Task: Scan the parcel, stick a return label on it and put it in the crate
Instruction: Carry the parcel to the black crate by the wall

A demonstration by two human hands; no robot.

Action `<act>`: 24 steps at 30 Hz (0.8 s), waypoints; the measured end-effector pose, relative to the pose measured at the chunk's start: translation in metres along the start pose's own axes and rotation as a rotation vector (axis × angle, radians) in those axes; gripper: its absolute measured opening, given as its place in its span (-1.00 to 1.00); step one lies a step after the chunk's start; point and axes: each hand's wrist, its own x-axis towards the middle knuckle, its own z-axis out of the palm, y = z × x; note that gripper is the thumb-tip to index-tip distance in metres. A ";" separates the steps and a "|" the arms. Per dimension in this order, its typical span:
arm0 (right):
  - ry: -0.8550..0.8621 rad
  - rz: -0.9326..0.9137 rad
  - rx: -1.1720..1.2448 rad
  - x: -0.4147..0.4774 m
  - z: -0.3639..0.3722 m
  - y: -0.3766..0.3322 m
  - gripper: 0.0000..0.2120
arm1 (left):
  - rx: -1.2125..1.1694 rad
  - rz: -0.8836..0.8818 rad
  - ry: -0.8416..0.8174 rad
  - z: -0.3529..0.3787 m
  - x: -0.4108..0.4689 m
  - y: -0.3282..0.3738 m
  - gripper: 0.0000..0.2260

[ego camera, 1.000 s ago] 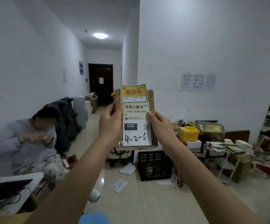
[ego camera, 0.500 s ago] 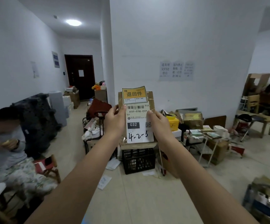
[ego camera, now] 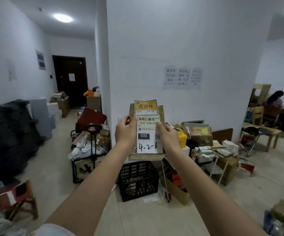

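- A flat brown cardboard parcel (ego camera: 161, 111) is held upright at the centre of the frame, at arm's length, in front of a white wall (ego camera: 180, 40).
- The parcel's left edge is grasped by the left hand (ego camera: 126, 132), with the thumb laid on the front face.
- The parcel's right edge is grasped by the right hand (ego camera: 168, 135), thumb also on the front; both grips are clenched on the parcel.
- A white shipping label (ego camera: 148, 138) covers most of the parcel's front; a barcode, "032" and handwritten "4-2-6" can be read on it.
- A yellow return label with black characters (ego camera: 146, 107) is seen above the white label, its top edge rising past the top of the parcel.
- A black plastic lattice crate (ego camera: 138, 180) stands on the pale floor (ego camera: 56, 167), directly below the parcel in the lower centre of the frame, well apart from it.
- A yellow box (ego camera: 183, 137) and stacked cartons are seen right of the hands.
- A dark door (ego camera: 70, 80) closes the corridor at the left.
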 end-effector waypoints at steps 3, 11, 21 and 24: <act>-0.001 0.039 -0.003 0.059 0.030 0.006 -0.44 | 0.024 -0.007 0.008 0.005 0.061 -0.011 -0.62; 0.044 0.097 0.050 0.179 0.072 0.003 -0.79 | 0.019 -0.016 -0.028 0.032 0.189 -0.020 -0.62; -0.007 0.109 0.071 0.306 0.103 0.049 -0.80 | 0.063 -0.032 0.036 0.076 0.302 -0.070 -0.56; -0.063 0.120 0.083 0.349 0.118 0.067 -0.80 | 0.074 -0.058 0.082 0.089 0.340 -0.091 -0.61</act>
